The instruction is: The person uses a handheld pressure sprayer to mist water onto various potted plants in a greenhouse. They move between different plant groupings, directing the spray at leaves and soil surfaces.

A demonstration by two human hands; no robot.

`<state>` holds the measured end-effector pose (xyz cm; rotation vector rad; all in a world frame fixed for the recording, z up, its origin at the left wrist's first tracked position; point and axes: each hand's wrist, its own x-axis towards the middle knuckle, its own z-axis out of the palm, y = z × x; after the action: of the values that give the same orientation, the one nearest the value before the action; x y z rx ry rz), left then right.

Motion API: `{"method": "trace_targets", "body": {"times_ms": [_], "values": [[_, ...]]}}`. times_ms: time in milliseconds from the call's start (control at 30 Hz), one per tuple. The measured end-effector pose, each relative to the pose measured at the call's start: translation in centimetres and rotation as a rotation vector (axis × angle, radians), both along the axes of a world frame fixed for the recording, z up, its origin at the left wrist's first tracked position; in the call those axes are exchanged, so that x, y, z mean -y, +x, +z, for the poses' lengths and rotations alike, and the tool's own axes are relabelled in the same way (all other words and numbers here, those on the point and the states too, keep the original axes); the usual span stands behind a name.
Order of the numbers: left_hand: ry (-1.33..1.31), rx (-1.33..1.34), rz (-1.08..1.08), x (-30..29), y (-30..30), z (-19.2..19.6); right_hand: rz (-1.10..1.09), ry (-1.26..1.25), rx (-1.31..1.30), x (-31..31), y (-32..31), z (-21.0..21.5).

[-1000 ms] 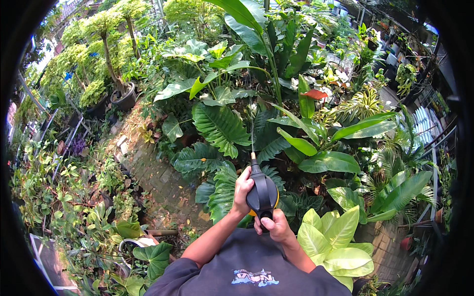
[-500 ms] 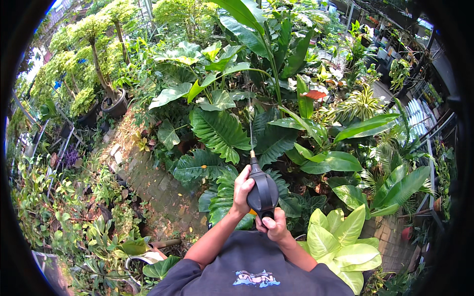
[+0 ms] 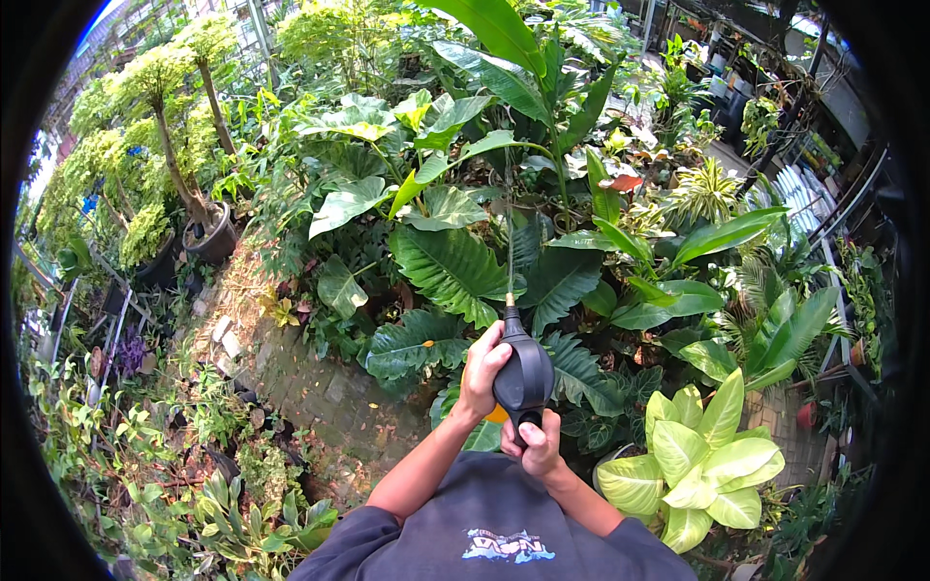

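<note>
Both of my hands hold a black spray gun [image 3: 524, 373] with a rounded body and a slim brass nozzle, pointing away from me. Its tip sends out a thin straight jet of water [image 3: 510, 232] into the foliage. My left hand [image 3: 481, 373] is closed against the left side of the body, where a bit of orange-yellow shows below. At the rear end, my right hand [image 3: 536, 443] grips the handle with its thumb on top. Right around the nozzle spread large lobed dark-green leaves [image 3: 450, 271].
A potted pale-green leafy plant [image 3: 697, 455] stands close to my right arm. On the left runs a brick path [image 3: 320, 387] with dry leaves. Potted small trees [image 3: 174, 165] stand farther left, and metal rails [image 3: 116, 334] edge that side. A spiky variegated plant [image 3: 707, 191] grows at right.
My view has shifted a little, so the pale-green plant sits farther right and higher. The spray gun appears slightly farther right, with both hands still gripping it and the jet still running.
</note>
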<state>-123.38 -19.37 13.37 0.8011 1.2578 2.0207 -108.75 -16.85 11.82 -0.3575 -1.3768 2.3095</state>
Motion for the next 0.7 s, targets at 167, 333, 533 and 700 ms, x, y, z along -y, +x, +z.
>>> {"method": "trace_targets", "body": {"times_ms": [167,333,533,700], "values": [[0.015,0.009,-0.089,2.0,-1.4,-0.3,-0.103,0.006,0.006,3.5,-1.2,-0.4],[0.014,0.063,-0.157,3.3,-1.9,-1.3,-0.131,-0.063,-0.004,5.6,-1.5,-0.9],[0.025,0.106,-0.205,4.9,-2.3,-3.3,-0.161,-0.091,0.001,7.8,-1.8,-1.8],[-0.028,0.144,-0.114,6.7,-3.0,-4.7,-0.124,-0.168,0.104,8.9,-2.7,-2.7]]}}
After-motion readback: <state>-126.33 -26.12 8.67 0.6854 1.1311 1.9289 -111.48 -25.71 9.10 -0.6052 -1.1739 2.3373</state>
